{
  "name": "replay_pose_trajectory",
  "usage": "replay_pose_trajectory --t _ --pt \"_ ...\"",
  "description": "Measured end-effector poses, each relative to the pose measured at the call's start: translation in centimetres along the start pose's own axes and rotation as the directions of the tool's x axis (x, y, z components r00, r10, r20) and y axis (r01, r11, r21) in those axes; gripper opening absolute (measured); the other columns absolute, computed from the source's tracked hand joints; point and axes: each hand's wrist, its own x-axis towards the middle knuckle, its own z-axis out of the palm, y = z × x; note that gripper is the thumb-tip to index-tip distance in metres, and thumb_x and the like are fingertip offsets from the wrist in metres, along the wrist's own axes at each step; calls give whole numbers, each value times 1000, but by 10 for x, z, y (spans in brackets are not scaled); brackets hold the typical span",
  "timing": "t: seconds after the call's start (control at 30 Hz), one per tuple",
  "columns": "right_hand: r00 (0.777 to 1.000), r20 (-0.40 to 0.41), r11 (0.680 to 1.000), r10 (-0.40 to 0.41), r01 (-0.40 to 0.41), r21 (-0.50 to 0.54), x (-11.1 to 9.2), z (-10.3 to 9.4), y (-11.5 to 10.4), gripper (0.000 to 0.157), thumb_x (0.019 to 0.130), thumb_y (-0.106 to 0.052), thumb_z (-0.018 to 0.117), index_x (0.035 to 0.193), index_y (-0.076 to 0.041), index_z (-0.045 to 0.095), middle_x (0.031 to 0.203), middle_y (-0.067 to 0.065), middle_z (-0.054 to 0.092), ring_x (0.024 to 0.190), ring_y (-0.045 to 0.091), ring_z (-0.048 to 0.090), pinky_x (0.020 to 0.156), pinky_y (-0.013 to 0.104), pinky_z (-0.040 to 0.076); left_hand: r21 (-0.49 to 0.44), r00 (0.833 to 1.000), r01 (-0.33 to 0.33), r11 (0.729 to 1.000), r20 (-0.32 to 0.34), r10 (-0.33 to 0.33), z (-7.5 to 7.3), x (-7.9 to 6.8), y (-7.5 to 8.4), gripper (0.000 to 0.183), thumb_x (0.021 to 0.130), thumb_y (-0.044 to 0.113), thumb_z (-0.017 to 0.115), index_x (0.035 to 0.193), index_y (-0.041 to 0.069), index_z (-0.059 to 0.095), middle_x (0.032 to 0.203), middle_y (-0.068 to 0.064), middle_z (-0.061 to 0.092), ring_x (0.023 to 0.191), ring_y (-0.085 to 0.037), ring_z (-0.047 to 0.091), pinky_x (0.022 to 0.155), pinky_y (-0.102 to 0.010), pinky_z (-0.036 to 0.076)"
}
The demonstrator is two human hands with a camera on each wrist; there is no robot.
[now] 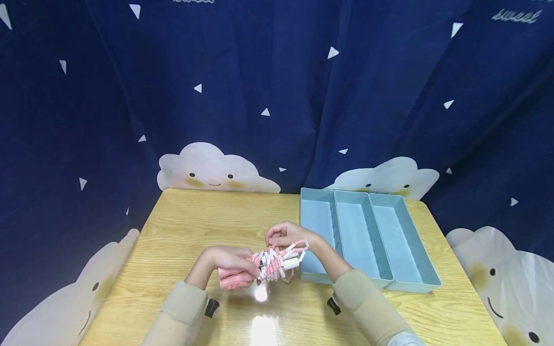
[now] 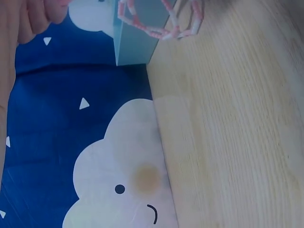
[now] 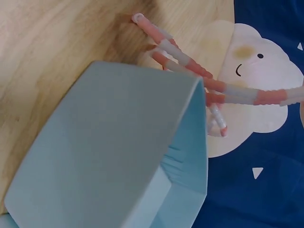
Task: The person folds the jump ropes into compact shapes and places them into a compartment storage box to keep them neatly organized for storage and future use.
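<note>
A pink-and-white beaded jump rope is bundled above the table, its strands wound round the middle. My left hand grips the bundle from the left, near a thick pink part. A white handle-like piece and loose loops stick out on the right. Just behind the bundle, my right hand has curled fingers and pinches a strand. Loops of the jump rope hang at the top of the left wrist view. Strands of the jump rope run toward the right edge in the right wrist view.
A light-blue three-compartment tray stands on the right of the wooden table, close to my right forearm. A dark blue curtain with white clouds hangs behind. Small black pieces show beside the sleeves.
</note>
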Motion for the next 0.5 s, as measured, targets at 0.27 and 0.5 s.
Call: replay_pose_trajectory --t 0.27,0.5 --pt "991 -114 997 -74 75 11 -3 11 -7 45 92 -20 54 90 24 49 78 -10 62 65 0 55 56 12 45 -33 997 -71 997 11 71 -3 -2 2 39 90 19 45 87 -20 52 56 -2 55 42 -9 51 41 -21 46" --pt "965 -259 998 -30 13 -69 -7 18 -6 37 92 -16 48 97 21 54 86 15 65 76 4 59 65 17 50 -72 991 -131 989 -18 131 -7 -3 -3 39 91 17 42 93 -21 51 58 -3 55 44 -9 52 43 -21 46"
